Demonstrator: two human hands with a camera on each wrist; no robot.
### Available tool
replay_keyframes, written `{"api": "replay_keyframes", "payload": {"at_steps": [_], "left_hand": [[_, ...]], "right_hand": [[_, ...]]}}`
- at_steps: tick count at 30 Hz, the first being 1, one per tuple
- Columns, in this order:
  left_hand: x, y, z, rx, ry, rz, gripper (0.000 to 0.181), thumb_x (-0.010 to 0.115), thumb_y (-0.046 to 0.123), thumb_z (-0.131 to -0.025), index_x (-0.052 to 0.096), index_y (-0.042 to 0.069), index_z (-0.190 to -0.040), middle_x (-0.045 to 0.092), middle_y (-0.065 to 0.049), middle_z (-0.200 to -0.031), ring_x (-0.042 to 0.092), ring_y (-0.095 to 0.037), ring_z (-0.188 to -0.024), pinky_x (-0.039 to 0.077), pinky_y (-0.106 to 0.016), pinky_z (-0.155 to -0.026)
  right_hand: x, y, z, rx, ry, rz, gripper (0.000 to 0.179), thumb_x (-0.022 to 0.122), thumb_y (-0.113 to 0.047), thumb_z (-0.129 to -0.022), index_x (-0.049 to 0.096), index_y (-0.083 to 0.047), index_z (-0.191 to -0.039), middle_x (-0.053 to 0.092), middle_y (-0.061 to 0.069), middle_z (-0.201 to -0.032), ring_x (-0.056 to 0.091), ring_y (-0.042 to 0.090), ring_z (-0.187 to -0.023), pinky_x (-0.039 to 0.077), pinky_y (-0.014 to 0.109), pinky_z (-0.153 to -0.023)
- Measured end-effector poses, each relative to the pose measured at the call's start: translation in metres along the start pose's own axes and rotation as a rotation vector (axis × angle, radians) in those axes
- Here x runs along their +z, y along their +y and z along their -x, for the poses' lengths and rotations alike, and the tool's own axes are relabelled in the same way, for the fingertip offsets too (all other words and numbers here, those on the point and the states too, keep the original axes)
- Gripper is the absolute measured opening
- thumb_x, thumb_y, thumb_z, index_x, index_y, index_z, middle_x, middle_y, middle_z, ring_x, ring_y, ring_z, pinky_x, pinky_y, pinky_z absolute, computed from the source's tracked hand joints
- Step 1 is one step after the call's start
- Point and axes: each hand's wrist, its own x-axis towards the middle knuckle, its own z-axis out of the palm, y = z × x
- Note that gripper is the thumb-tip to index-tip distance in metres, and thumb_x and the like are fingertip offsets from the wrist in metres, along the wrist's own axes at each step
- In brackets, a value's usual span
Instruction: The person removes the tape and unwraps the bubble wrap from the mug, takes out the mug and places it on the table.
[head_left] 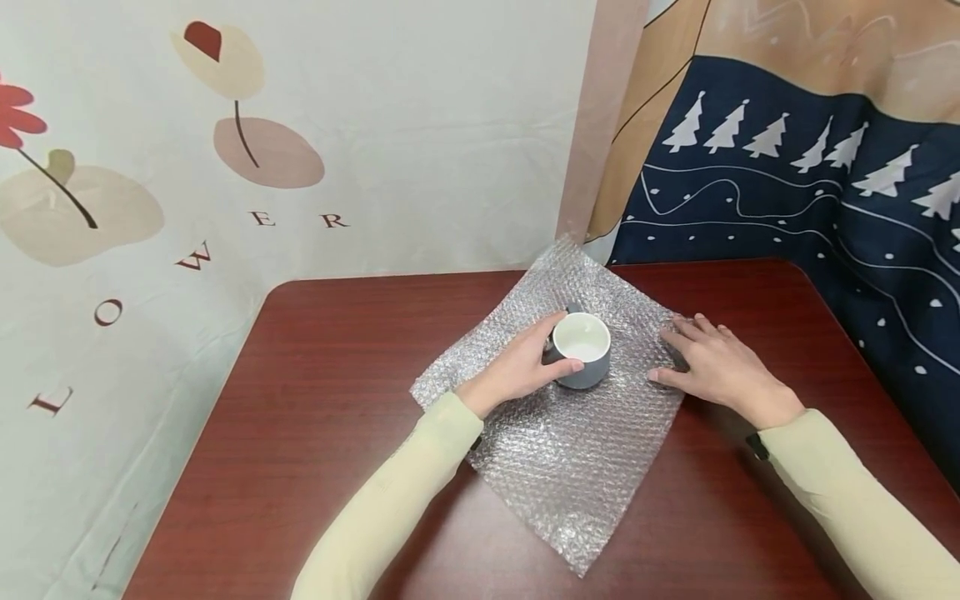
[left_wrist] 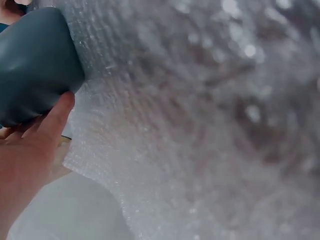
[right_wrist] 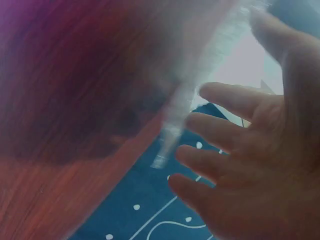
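Observation:
A grey mug (head_left: 592, 372) with a white inside stands upright near the middle of a sheet of bubble wrap (head_left: 570, 450). My left hand (head_left: 525, 360) grips the mug from its left side, thumb in front and fingers behind. In the left wrist view the mug's dark side (left_wrist: 37, 65) shows with fingers (left_wrist: 60, 117) against it. At the sheet's right corner, my right hand (head_left: 712, 362) is spread with its fingertips over the edge. The right wrist view shows its fingers (right_wrist: 215, 127) apart, beside the wrap's edge (right_wrist: 175, 120).
The bubble wrap lies diagonally on a reddish-brown wooden table (head_left: 337, 392), its far corner reaching the back edge. Behind the table hangs a pale printed cloth (head_left: 420, 167). A dark blue cloth with white trees (head_left: 750, 196) hangs at the right.

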Motion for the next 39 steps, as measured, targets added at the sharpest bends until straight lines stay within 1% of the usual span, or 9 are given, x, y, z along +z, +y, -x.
{"api": "replay_keyframes", "payload": {"at_steps": [3, 8, 10, 14, 21, 25, 28, 32, 39], "left_hand": [[0.001, 0.002, 0.0, -0.019, 0.001, -0.012, 0.086, 0.071, 0.045, -0.096, 0.032, 0.006, -0.162, 0.039, -0.014, -0.163, 0.038, -0.027, -0.149, 0.035, -0.044, -0.119], [0.006, 0.007, 0.0, -0.077, 0.034, -0.026, 0.094, 0.074, 0.054, -0.091, 0.033, 0.01, -0.162, 0.039, -0.01, -0.164, 0.039, -0.027, -0.149, 0.037, -0.047, -0.118], [0.009, 0.008, -0.002, -0.086, 0.055, -0.031, 0.098, 0.077, 0.056, -0.087, 0.033, 0.012, -0.162, 0.04, -0.009, -0.163, 0.041, -0.027, -0.147, 0.04, -0.048, -0.115], [0.016, 0.01, -0.005, -0.075, 0.087, -0.063, 0.104, 0.083, 0.055, -0.082, 0.033, 0.011, -0.162, 0.044, -0.01, -0.159, 0.048, -0.026, -0.14, 0.046, -0.048, -0.109], [0.021, 0.011, -0.009, -0.073, 0.143, -0.097, 0.101, 0.087, 0.05, -0.079, 0.038, 0.009, -0.157, 0.055, -0.007, -0.145, 0.058, -0.021, -0.12, 0.054, -0.04, -0.096], [0.02, 0.011, -0.008, -0.058, 0.172, -0.093, 0.098, 0.088, 0.051, -0.077, 0.043, 0.011, -0.154, 0.059, -0.003, -0.138, 0.061, -0.018, -0.113, 0.055, -0.038, -0.091], [0.019, 0.011, -0.007, -0.05, 0.187, -0.096, 0.099, 0.088, 0.052, -0.075, 0.044, 0.012, -0.154, 0.06, -0.002, -0.138, 0.062, -0.017, -0.113, 0.055, -0.038, -0.091], [0.014, 0.014, -0.005, -0.04, 0.208, -0.086, 0.1, 0.088, 0.053, -0.075, 0.045, 0.011, -0.154, 0.061, -0.004, -0.139, 0.064, -0.02, -0.114, 0.055, -0.041, -0.091], [-0.001, 0.014, 0.008, -0.081, 0.243, -0.058, 0.099, 0.089, 0.054, -0.073, 0.046, 0.016, -0.154, 0.06, -0.001, -0.14, 0.064, -0.021, -0.115, 0.055, -0.043, -0.092]], "right_hand": [[0.004, -0.002, 0.0, 0.017, -0.034, 0.011, 0.098, 0.07, -0.068, -0.086, 0.05, 0.006, -0.148, 0.038, 0.038, -0.154, 0.027, 0.061, -0.143, 0.023, 0.073, -0.115], [0.01, -0.004, -0.001, 0.056, -0.106, -0.058, 0.112, 0.073, -0.071, -0.08, 0.041, 0.009, -0.153, 0.026, 0.04, -0.159, 0.027, 0.061, -0.143, 0.032, 0.077, -0.106], [0.011, -0.005, -0.002, 0.065, -0.124, -0.079, 0.114, 0.075, -0.07, -0.079, 0.039, 0.009, -0.153, 0.024, 0.04, -0.16, 0.027, 0.062, -0.143, 0.034, 0.079, -0.102], [0.012, -0.007, -0.004, 0.062, -0.139, -0.088, 0.114, 0.076, -0.069, -0.08, 0.039, 0.012, -0.151, 0.024, 0.041, -0.159, 0.026, 0.064, -0.142, 0.036, 0.079, -0.101], [0.011, -0.01, -0.006, 0.051, -0.15, -0.085, 0.114, 0.076, -0.068, -0.081, 0.038, 0.013, -0.151, 0.027, 0.043, -0.157, 0.028, 0.063, -0.142, 0.038, 0.076, -0.102], [0.011, -0.009, -0.006, 0.05, -0.154, -0.099, 0.114, 0.076, -0.068, -0.081, 0.038, 0.014, -0.151, 0.027, 0.043, -0.156, 0.029, 0.063, -0.142, 0.039, 0.076, -0.102], [0.011, -0.009, -0.006, 0.049, -0.156, -0.107, 0.114, 0.076, -0.067, -0.081, 0.038, 0.014, -0.151, 0.027, 0.043, -0.156, 0.029, 0.063, -0.141, 0.038, 0.075, -0.103], [0.01, -0.008, -0.005, 0.046, -0.153, -0.112, 0.113, 0.076, -0.066, -0.082, 0.037, 0.015, -0.151, 0.026, 0.044, -0.155, 0.029, 0.063, -0.141, 0.038, 0.076, -0.102], [0.01, -0.006, -0.004, 0.035, -0.15, -0.125, 0.113, 0.077, -0.063, -0.083, 0.035, 0.016, -0.151, 0.025, 0.045, -0.156, 0.027, 0.064, -0.141, 0.037, 0.075, -0.104]]}}
